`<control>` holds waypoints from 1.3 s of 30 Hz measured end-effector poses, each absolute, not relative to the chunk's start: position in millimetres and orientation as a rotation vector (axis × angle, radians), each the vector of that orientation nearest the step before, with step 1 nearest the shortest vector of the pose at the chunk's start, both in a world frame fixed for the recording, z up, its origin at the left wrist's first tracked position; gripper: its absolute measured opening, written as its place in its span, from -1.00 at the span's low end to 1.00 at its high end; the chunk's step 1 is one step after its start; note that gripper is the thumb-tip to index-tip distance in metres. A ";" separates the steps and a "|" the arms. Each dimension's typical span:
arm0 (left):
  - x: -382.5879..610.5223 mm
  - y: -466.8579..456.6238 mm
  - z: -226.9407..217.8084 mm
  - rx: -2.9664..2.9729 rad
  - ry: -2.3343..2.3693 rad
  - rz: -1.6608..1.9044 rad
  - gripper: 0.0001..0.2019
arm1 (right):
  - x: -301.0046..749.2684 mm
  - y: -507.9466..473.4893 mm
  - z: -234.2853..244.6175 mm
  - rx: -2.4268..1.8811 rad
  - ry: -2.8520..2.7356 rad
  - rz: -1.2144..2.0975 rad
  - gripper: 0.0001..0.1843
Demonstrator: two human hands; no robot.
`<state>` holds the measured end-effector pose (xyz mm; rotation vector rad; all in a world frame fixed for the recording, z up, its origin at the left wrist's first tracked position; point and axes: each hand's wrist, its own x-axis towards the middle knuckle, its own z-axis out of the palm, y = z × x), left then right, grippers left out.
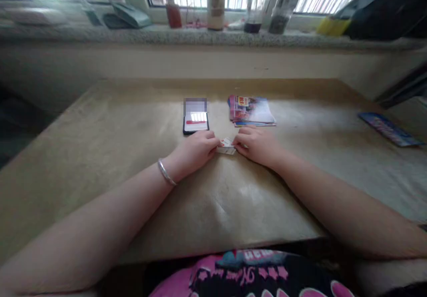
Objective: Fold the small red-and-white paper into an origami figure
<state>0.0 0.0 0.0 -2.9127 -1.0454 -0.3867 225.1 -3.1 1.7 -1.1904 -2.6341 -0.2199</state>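
Observation:
A small folded piece of printed paper [227, 147], white with red marks, lies low over the middle of the table between my hands. My left hand [201, 148], with a silver bangle at its wrist, pinches the paper's left end. At the right end, the fingers of my right hand [255, 143] are closed on it too. The fingers hide both ends of the paper. Just beyond my left hand lies a phone [196, 127] with a lit screen. A stack of colourful printed sheets [251, 110] rests beyond my right hand.
The table [116, 154] has a smooth tan cover. A blue printed packet or sheet [390, 129] lies near its right edge. Along the stone windowsill [187, 37] stand several bottles, a red-brown bottle [173, 13] among them, and a dark bag [390, 10] at the right.

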 end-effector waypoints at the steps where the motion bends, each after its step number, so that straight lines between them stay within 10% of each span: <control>1: 2.4 0.3 0.4 -2.900 -1.031 -0.390 -0.85 | 225.9 -2.4 1.8 -1.206 -2.621 -0.228 -0.83; 39: -4.5 0.9 18.0 -2.842 -0.933 -0.218 -0.75 | 259.9 5.9 5.2 -1.216 -2.618 -0.054 -0.74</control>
